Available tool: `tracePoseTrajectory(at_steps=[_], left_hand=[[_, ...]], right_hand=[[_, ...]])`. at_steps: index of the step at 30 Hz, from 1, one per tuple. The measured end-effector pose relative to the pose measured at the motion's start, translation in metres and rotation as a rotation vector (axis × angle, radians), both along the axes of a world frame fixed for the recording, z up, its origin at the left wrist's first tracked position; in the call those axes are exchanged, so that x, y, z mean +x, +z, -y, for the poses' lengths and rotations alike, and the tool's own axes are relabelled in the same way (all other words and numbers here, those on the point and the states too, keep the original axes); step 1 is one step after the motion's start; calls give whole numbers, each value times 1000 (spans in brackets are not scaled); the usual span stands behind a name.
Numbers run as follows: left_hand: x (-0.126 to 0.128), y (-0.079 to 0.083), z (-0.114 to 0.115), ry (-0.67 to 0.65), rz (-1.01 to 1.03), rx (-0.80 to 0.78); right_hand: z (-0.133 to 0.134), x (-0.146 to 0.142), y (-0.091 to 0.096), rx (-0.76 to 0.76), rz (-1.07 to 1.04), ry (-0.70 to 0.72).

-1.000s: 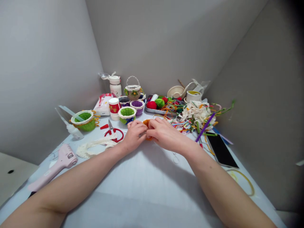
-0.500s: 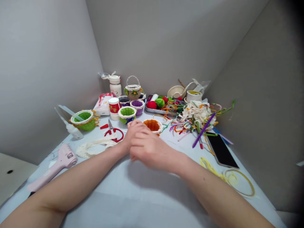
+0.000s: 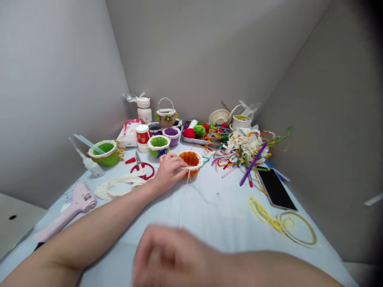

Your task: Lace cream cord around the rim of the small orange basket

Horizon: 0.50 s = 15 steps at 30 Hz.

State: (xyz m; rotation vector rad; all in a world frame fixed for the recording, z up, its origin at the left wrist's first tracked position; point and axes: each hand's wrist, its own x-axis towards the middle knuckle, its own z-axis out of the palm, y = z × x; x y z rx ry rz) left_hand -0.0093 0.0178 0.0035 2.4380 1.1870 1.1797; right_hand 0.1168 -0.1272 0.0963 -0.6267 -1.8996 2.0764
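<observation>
I log the left hand (image 3: 168, 170) pinching the white trim on the rim of the orange basket (image 3: 190, 158), clenched on it. The basket stands upright on the table (image 3: 191, 217), near the red scissors (image 3: 143, 170). The right hand (image 3: 169, 259) is low and blurred; I cannot tell its grip.

Head camera looks forward-down, close over the table (image 3: 230, 225).

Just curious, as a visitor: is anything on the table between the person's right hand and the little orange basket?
Nothing bulky. Between the right hand and the orange basket lies bare table, with only a thin thread. The left hand grips the basket's side.
</observation>
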Motion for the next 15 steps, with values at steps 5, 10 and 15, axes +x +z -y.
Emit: tracePoseTrajectory(at_steps=[5, 10, 15], left_hand=[[0, -3, 0, 5, 6, 43], [0, -1, 2, -16, 14, 36], [1, -1, 2, -17, 14, 35]], right_hand=[[-59, 27, -61, 106, 144, -809], [-77, 44, -101, 204, 207, -1032], [-84, 41, -106, 141, 149, -1037]])
